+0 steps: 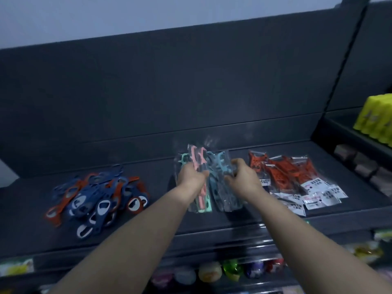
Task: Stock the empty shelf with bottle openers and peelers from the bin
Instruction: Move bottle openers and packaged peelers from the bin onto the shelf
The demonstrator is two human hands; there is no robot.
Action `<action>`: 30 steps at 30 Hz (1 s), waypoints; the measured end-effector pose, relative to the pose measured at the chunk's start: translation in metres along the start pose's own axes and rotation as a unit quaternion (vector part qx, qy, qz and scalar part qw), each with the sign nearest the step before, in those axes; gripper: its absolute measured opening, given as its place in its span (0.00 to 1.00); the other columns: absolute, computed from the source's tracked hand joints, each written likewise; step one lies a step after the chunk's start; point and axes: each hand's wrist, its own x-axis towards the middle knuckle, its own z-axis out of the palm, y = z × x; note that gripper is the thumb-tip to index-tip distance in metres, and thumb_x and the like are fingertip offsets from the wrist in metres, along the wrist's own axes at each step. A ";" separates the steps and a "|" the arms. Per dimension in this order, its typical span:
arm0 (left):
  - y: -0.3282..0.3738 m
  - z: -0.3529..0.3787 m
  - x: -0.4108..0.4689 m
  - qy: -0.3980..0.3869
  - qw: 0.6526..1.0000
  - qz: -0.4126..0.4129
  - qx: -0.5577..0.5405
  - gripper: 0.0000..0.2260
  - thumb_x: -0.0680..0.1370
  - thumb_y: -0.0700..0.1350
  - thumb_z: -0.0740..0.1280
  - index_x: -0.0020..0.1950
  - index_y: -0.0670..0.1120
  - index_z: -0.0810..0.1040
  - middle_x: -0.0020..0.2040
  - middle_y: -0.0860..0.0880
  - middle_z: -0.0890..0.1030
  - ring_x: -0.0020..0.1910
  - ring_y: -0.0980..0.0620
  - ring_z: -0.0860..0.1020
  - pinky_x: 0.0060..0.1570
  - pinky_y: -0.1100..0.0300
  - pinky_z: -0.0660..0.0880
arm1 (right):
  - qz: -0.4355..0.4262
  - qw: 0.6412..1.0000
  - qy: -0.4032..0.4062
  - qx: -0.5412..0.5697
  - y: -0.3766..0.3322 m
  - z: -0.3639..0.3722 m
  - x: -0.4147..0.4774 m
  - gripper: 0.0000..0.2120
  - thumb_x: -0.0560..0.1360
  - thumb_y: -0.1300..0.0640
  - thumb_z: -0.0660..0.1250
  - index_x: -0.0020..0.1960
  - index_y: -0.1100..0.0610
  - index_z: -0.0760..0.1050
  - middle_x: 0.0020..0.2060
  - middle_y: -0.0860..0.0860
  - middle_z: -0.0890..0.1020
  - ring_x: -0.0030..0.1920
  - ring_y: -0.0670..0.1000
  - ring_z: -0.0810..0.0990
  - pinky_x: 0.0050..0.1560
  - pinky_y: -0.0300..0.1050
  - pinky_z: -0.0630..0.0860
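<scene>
Dark-grey shelf (233,221) carries three groups of goods. On its left lies a loose heap of blue and orange bottle openers (97,198), overlapping one another. On its right, orange peelers (294,172) in clear bags with white labels lie fanned out, the nearest bag just beside the right hand (244,177). Between these two groups, at the middle of the shelf, are the pastel peelers (215,194) — pink, mint and teal, each in clear wrap. Both hands are on this bundle: the left hand (192,174) has its fingers curled round the pink and mint packs, and the right hand grips the teal packs next to them, the two hands close together. Motion blur softens the far ends of the packs. Farther right, on a neighbouring shelf, stand yellow packages (375,119) — and on a lower shelf near the person sits a row of round, brightly coloured items (231,270).
</scene>
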 end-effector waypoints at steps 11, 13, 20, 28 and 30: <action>-0.009 -0.015 0.033 0.016 0.947 0.084 0.309 0.24 0.76 0.53 0.67 0.69 0.45 0.69 0.67 0.44 0.70 0.66 0.41 0.70 0.62 0.51 0.69 | -0.119 0.933 -0.012 -0.339 -0.005 0.016 0.026 0.16 0.75 0.59 0.61 0.62 0.55 0.72 0.59 0.54 0.74 0.62 0.57 0.70 0.57 0.52 0.70; -0.002 -0.018 0.025 0.033 0.948 0.095 0.302 0.20 0.78 0.52 0.65 0.68 0.46 0.70 0.66 0.45 0.72 0.65 0.43 0.71 0.60 0.53 0.70 | -0.126 0.933 -0.007 -0.338 -0.009 0.009 0.022 0.17 0.74 0.60 0.62 0.63 0.55 0.72 0.59 0.54 0.74 0.61 0.57 0.71 0.57 0.52 0.70; -0.003 -0.034 -0.034 0.068 0.951 0.104 0.282 0.10 0.78 0.46 0.63 0.58 0.51 0.79 0.56 0.49 0.81 0.55 0.46 0.78 0.48 0.56 0.75 | -0.166 0.925 -0.019 -0.342 -0.007 -0.010 -0.020 0.17 0.75 0.59 0.62 0.63 0.53 0.73 0.58 0.53 0.76 0.61 0.56 0.72 0.58 0.51 0.70; -0.068 -0.064 -0.130 0.085 0.964 0.062 0.245 0.10 0.78 0.41 0.61 0.54 0.48 0.80 0.54 0.47 0.82 0.52 0.45 0.78 0.47 0.56 0.75 | -0.279 0.909 -0.059 -0.304 -0.010 0.012 -0.104 0.16 0.74 0.60 0.61 0.61 0.54 0.74 0.54 0.54 0.79 0.55 0.58 0.78 0.49 0.48 0.74; -0.092 -0.077 -0.158 0.099 0.961 0.030 0.258 0.09 0.79 0.42 0.61 0.54 0.48 0.79 0.54 0.48 0.81 0.52 0.45 0.78 0.47 0.55 0.76 | -0.312 0.899 -0.082 -0.296 -0.018 0.027 -0.128 0.13 0.74 0.60 0.60 0.58 0.54 0.75 0.54 0.54 0.79 0.56 0.58 0.77 0.49 0.47 0.74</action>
